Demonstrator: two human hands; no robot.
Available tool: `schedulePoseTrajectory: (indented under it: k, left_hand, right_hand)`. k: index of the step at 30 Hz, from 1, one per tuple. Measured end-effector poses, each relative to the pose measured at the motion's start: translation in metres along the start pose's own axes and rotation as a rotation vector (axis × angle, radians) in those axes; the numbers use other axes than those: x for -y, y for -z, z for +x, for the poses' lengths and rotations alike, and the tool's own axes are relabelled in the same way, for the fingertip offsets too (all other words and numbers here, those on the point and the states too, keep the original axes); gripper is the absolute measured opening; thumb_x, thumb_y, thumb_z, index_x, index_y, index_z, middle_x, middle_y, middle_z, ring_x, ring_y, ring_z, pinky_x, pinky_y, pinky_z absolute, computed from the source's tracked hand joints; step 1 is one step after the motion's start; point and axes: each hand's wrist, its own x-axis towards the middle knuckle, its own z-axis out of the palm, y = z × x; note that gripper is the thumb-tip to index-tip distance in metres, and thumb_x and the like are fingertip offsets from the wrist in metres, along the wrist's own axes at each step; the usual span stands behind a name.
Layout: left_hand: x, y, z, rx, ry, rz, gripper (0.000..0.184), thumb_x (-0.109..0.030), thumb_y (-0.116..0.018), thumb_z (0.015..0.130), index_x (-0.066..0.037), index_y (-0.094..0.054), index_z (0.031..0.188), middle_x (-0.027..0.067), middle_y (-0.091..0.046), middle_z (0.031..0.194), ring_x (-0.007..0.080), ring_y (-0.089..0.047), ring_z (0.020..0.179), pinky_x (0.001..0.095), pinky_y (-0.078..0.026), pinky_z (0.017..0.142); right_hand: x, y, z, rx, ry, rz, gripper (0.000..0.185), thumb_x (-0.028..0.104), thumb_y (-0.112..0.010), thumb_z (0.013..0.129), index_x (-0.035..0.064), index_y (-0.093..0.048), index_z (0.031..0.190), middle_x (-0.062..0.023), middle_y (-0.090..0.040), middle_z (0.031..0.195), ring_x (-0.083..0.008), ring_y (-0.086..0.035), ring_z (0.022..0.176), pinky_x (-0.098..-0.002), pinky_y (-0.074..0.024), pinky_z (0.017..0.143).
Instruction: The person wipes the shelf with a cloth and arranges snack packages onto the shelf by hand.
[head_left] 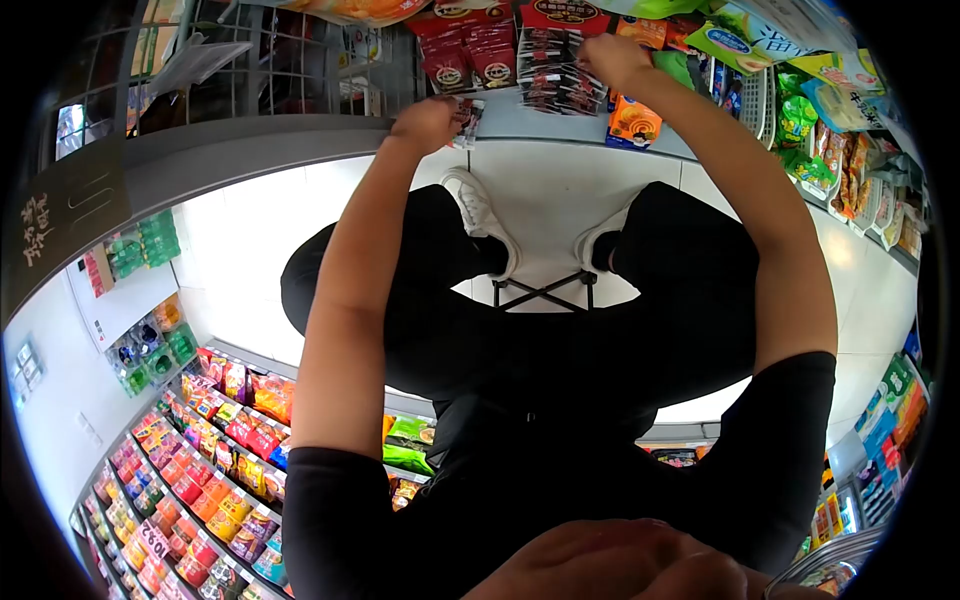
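Note:
My left hand [428, 124] is closed around a small printed packet [467, 124] at the front edge of the low shelf. Just beyond it lie red snack packets [470, 58] in two columns. My right hand [614, 62] rests at the right side of a row of small dark packets [558, 78], its fingers curled against them. Whether it pinches one is hidden. An orange packet [633, 122] lies below my right wrist, at the shelf edge.
A wire rack [250, 80] stands to the left of the shelf. Bagged snacks [795, 120] and a white basket [762, 108] fill the right side. My legs straddle a folding stool [545, 292]. Stocked shelves [200, 480] are behind me at left.

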Motion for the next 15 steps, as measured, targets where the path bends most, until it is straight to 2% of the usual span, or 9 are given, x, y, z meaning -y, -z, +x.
schedulePoseTrajectory:
  k: [2,6,8,11,15]
  left_hand:
    - [0.004,-0.013,0.001,-0.006,0.068,-0.05,0.029,-0.025,-0.067,0.084,-0.004,-0.065,0.105,0.0227,-0.069,0.101,0.0416,-0.066,0.097,0.0497,-0.053,0.085]
    - [0.006,-0.04,0.013,-0.092,0.185,-0.11,0.041,-0.027,-0.071,0.082,0.003,-0.063,0.11,0.0279,-0.068,0.103,0.0434,-0.065,0.102,0.0477,-0.053,0.093]
    - [0.011,-0.058,0.018,-0.109,0.227,-0.123,0.047,-0.028,-0.072,0.08,0.005,-0.061,0.113,0.0277,-0.069,0.105,0.0425,-0.064,0.105,0.0468,-0.052,0.095]
    - [0.013,-0.074,0.017,-0.14,0.276,-0.103,0.052,-0.029,-0.075,0.079,0.005,-0.06,0.116,0.026,-0.069,0.108,0.0409,-0.063,0.108,0.0457,-0.051,0.097]
    - [0.009,-0.068,0.019,-0.052,0.303,-0.224,0.059,-0.032,-0.079,0.077,0.005,-0.059,0.119,0.0245,-0.069,0.111,0.039,-0.062,0.113,0.0436,-0.05,0.1]
  right_hand:
    - [0.0,-0.005,0.002,0.003,0.011,-0.021,0.018,0.021,-0.067,0.088,0.0142,-0.075,0.103,-0.0145,-0.074,0.096,-0.0343,-0.071,0.092,-0.0457,-0.0577,0.079]
    - [-0.001,-0.003,0.0,0.007,0.003,-0.013,0.018,0.018,-0.065,0.088,0.0152,-0.075,0.102,-0.016,-0.073,0.097,-0.0352,-0.071,0.094,-0.0466,-0.0579,0.079]
    - [0.004,0.005,-0.008,0.021,0.004,-0.006,0.019,0.012,-0.061,0.087,0.014,-0.075,0.098,-0.0173,-0.073,0.1,-0.0361,-0.072,0.095,-0.0471,-0.0584,0.078]
    - [0.012,0.003,-0.017,0.027,-0.062,-0.032,0.02,0.012,-0.062,0.086,0.0149,-0.075,0.101,-0.017,-0.073,0.1,-0.0356,-0.072,0.096,-0.0476,-0.058,0.079]
    - [0.003,0.003,-0.011,0.108,-0.043,-0.017,0.02,0.019,-0.066,0.087,0.0156,-0.074,0.106,-0.0141,-0.074,0.1,-0.0336,-0.071,0.098,-0.047,-0.0576,0.081]
